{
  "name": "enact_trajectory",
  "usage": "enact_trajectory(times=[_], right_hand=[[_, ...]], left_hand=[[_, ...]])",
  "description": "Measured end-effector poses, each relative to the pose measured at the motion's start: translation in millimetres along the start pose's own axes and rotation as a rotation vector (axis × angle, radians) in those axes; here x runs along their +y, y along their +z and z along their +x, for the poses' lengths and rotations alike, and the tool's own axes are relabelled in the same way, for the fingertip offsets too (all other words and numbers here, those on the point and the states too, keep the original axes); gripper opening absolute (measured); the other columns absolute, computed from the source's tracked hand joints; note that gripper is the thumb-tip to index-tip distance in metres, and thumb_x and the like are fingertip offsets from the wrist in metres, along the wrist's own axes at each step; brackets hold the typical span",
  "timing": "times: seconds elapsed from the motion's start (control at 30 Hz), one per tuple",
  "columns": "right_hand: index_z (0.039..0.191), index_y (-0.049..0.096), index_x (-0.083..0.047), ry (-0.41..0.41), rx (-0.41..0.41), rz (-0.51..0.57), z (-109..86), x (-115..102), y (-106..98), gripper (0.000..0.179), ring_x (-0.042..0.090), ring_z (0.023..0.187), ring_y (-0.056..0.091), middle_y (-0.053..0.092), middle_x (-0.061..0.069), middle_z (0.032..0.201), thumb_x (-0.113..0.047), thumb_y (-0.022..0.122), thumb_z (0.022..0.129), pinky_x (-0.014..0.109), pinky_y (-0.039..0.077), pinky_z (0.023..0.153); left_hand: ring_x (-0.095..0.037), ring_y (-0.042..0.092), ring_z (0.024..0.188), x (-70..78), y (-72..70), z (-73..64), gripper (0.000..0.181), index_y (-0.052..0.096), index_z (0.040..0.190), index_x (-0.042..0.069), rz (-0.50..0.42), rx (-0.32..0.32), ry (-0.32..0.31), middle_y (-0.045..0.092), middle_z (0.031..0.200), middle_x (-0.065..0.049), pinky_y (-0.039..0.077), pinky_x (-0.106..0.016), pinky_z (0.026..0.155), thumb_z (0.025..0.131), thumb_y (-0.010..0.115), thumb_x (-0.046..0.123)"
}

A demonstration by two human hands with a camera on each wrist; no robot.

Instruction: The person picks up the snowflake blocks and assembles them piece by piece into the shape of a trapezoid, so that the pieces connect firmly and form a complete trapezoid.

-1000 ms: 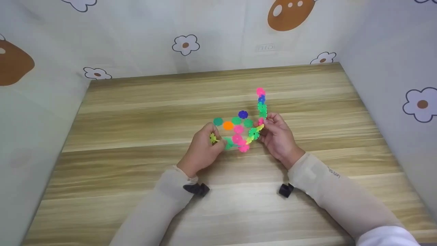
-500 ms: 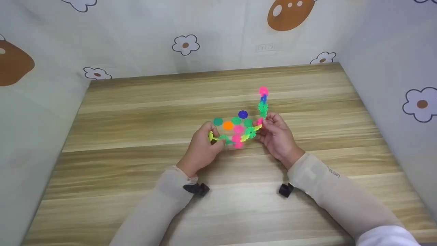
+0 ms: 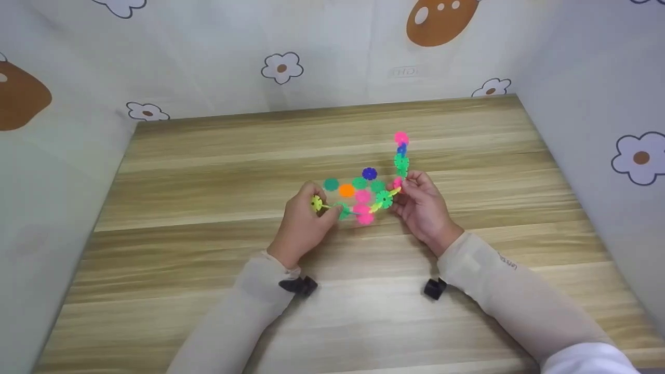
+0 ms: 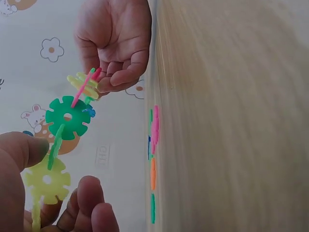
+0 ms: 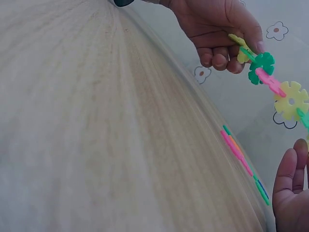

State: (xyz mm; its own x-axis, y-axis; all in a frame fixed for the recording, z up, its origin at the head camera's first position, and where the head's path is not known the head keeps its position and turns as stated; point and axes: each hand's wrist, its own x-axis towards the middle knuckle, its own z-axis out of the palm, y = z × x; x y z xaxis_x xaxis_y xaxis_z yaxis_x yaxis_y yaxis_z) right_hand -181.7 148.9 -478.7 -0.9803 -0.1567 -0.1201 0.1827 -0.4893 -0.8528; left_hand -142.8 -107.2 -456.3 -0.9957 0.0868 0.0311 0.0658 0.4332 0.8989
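A chain of snowflake discs (image 3: 383, 199) in green, yellow, pink and blue hangs between both hands above the table. My left hand (image 3: 304, 223) pinches its left end; a yellow disc (image 4: 47, 179) and a green disc (image 4: 67, 117) show beside the thumb in the left wrist view. Farther along, my right hand (image 3: 426, 213) pinches the chain near a pink disc (image 3: 398, 183) and a yellow one. Beyond that grip the free end rises past green and blue discs to a pink disc (image 3: 401, 138). Fingers hide parts of the chain at both grips.
Several loose discs lie flat on the wooden table (image 3: 208, 259) just behind the chain, among them an orange disc (image 3: 346, 190), a blue disc (image 3: 369, 173) and a teal disc (image 3: 331, 184). Patterned walls (image 3: 332, 52) enclose the table at the back and sides.
My left hand has shifted slightly left and away from me, carrying its end of the chain along. The chain's low middle has risen a little. My right hand stays nearly in place.
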Motion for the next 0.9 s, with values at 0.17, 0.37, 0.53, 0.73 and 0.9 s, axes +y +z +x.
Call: enact_trajectory(times=[0.17, 0.37, 0.53, 0.73, 0.9], right_hand=[[0.108, 0.047, -0.015, 0.001, 0.011, -0.003, 0.4, 0.1, 0.1, 0.009, 0.018, 0.083, 0.066, 0.071, 0.003, 0.095, -0.007, 0.043, 0.111, 0.032, 0.052, 0.072], [0.109, 0.046, -0.015, 0.005, 0.027, -0.017, 0.2, -0.9, 0.3, 0.009, 0.017, 0.083, 0.066, 0.071, 0.001, 0.095, -0.009, 0.041, 0.112, 0.031, 0.052, 0.071], [0.108, 0.047, -0.016, 0.011, 0.022, -0.005, 0.3, -1.0, -0.3, 0.011, 0.017, 0.084, 0.066, 0.071, 0.001, 0.096, -0.009, 0.04, 0.112, 0.031, 0.052, 0.072], [0.107, 0.048, -0.016, -0.004, 0.018, 0.005, 0.1, -0.4, -0.3, 0.011, 0.019, 0.085, 0.066, 0.071, 0.001, 0.096, -0.007, 0.042, 0.112, 0.031, 0.052, 0.073], [0.107, 0.048, -0.016, -0.016, 0.03, -0.003, -0.3, -0.1, 0.4, 0.011, 0.019, 0.086, 0.066, 0.071, 0.002, 0.096, -0.007, 0.043, 0.111, 0.03, 0.053, 0.074]], left_hand=[[-0.015, 0.047, 0.063, 1.3, -0.1, 0.0, 0.028, 0.051, 0.101, 0.013, 0.005, -0.014, -0.019, 0.049, 0.081, -0.004, 0.042, -0.028, 0.059, 0.095, 0.076, 0.022], [-0.016, 0.051, 0.072, 3.1, -0.3, -0.4, 0.029, 0.052, 0.098, 0.013, -0.023, -0.011, -0.019, 0.053, 0.086, -0.004, 0.044, -0.027, 0.061, 0.094, 0.08, 0.023], [-0.018, 0.054, 0.073, 3.8, -0.5, -0.5, 0.034, 0.052, 0.096, 0.011, -0.063, 0.029, -0.021, 0.055, 0.086, -0.006, 0.047, -0.025, 0.059, 0.091, 0.084, 0.023], [-0.016, 0.057, 0.065, 3.6, -0.1, -1.0, 0.039, 0.05, 0.092, 0.01, -0.119, 0.085, 0.001, 0.059, 0.076, -0.003, 0.047, -0.023, 0.056, 0.088, 0.087, 0.021], [-0.015, 0.054, 0.066, 5.1, -0.4, -2.5, 0.042, 0.048, 0.089, 0.01, -0.106, 0.092, 0.027, 0.057, 0.074, -0.001, 0.046, -0.023, 0.056, 0.087, 0.088, 0.021]])
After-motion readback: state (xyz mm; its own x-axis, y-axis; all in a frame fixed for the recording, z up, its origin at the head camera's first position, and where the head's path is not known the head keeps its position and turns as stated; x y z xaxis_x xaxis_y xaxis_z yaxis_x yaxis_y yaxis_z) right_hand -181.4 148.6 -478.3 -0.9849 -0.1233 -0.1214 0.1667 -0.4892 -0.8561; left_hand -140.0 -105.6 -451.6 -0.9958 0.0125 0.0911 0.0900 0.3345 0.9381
